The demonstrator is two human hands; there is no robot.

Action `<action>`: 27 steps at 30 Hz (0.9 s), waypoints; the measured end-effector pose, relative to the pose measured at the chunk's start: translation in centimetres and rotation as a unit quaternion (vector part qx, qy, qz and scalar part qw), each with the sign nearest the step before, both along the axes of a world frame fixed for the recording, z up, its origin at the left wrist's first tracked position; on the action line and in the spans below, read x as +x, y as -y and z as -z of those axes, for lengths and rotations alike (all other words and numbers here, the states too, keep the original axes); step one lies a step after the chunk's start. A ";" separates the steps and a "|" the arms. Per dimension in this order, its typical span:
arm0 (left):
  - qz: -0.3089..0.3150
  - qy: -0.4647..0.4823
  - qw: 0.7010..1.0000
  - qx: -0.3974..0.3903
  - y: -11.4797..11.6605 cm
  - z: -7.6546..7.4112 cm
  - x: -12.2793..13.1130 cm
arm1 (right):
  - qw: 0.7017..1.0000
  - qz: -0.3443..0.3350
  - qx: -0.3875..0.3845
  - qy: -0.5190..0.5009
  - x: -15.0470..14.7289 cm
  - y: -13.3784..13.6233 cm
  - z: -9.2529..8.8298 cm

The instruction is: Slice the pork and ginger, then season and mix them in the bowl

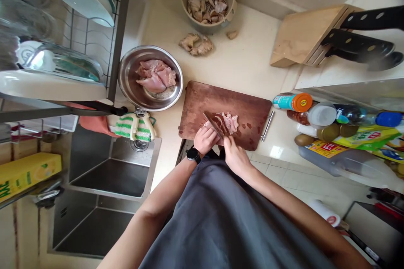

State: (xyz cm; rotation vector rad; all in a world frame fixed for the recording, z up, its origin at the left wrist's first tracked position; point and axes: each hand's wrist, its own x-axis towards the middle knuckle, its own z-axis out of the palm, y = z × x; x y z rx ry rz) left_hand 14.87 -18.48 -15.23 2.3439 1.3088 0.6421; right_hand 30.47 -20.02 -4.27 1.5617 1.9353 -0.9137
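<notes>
Right grip closed around a knife, left grip curled close beside it, its hold impossible to tell, chopped raw meat on brown cutting board, larger pieces in steel bowl nearby

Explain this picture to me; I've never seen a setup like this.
There is no machine here, just a person's two bare hands. The single picture comes from a camera worn on the head, looking down past the dark apron. The right hand holds a knife over a brown cutting board; the left hand is beside the blade. Cut pale-pink meat lies on the board. Around it on the counter are a metal bowl of larger meat pieces, ginger and a knife block.
</notes>
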 end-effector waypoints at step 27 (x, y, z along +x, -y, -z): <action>0.011 -0.003 1.000 0.027 0.2 -0.3 -0.7 | 1.000 -0.026 0.015 -0.006 2.3 4.9 -0.8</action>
